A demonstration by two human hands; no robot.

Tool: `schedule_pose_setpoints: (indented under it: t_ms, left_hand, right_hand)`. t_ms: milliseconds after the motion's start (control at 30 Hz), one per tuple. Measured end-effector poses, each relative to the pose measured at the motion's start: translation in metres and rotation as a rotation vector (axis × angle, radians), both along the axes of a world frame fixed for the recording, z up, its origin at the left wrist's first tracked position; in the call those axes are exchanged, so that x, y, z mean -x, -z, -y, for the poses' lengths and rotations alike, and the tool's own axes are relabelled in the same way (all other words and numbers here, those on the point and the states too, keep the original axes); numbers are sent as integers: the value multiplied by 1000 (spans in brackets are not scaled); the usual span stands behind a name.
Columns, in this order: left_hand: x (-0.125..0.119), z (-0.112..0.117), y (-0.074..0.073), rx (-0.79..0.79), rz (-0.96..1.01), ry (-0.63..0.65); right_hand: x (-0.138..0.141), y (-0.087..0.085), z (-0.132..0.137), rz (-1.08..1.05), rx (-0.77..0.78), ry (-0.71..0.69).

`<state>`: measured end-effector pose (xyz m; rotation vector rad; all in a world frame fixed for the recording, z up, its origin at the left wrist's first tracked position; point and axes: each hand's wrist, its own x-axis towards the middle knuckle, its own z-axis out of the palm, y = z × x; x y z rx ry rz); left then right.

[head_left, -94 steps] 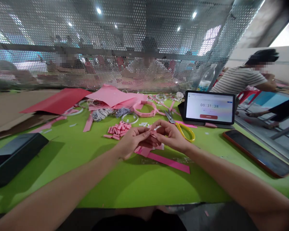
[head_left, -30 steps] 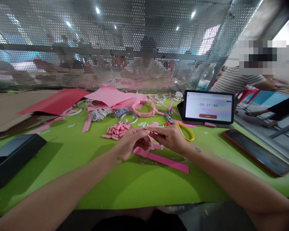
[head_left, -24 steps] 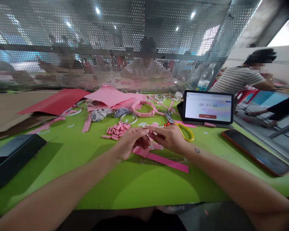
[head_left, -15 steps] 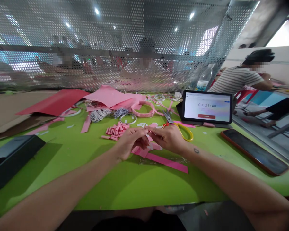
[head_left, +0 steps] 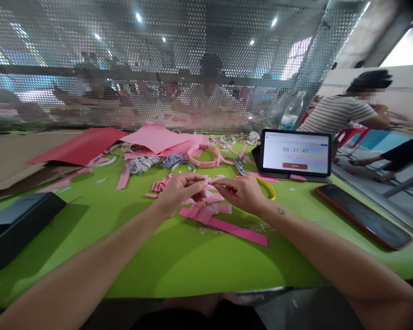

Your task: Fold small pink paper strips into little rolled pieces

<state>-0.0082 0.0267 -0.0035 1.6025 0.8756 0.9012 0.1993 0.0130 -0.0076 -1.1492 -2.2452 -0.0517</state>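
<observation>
My left hand [head_left: 179, 191] and my right hand [head_left: 242, 192] meet above the green table [head_left: 192, 261], fingertips pinched together on a small pink paper piece [head_left: 213, 180]. Beneath them lie loose pink paper bits [head_left: 206, 210] and a long pink paper strip [head_left: 239, 230]. A heap of small folded pink pieces [head_left: 160, 185] sits just left of my left hand. Scissors with yellow handles [head_left: 261, 183] lie behind my right hand.
A tablet [head_left: 296, 153] showing a timer stands at the right, a phone [head_left: 363, 217] lies beside it. Pink and red paper sheets [head_left: 124, 140], string [head_left: 144, 162], a pink ring [head_left: 204, 156] and a metal hoop [head_left: 183, 167] lie further back. A dark box [head_left: 17, 224] sits left. A seated person [head_left: 340, 114] is at the right.
Both hands have lifted slightly and shifted a little away from me, still pinching the small pink piece. The pink bits beneath them are now uncovered.
</observation>
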Motion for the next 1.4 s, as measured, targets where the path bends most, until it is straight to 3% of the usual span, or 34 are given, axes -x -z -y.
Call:
schedule_pose_setpoints:
  t_ms: [133,233,333,567,833,933,1133,1400]
  left_hand:
    - [19,-13,-13,-399,-458,-286]
    - [35,-23,-21,-514,-727,-366]
    - [48,-34,-22,-557,-852,-381]
    - [65,-47,-13,-623,-977,-340]
    - [44,-27,-23,-727,-716,-431]
    - [29,-18,-17,-758,-634,-346]
    - [5,-9,5,-753,-664,30]
    - [1,-3,9,-758,-836,78]
  right_hand:
    - [-3,-1,-3,6,25,40]
    - [-4,0,-5,26,27,50]
    - [-6,0,-7,55,16,85]
    - [-8,-1,-12,190,94,151]
    - [-13,-1,-18,268,142,205]
    - [-11,-1,-17,301,175,186]
    - [-2,2,-11,442,169,95]
    - [-1,-1,-8,514,187,29]
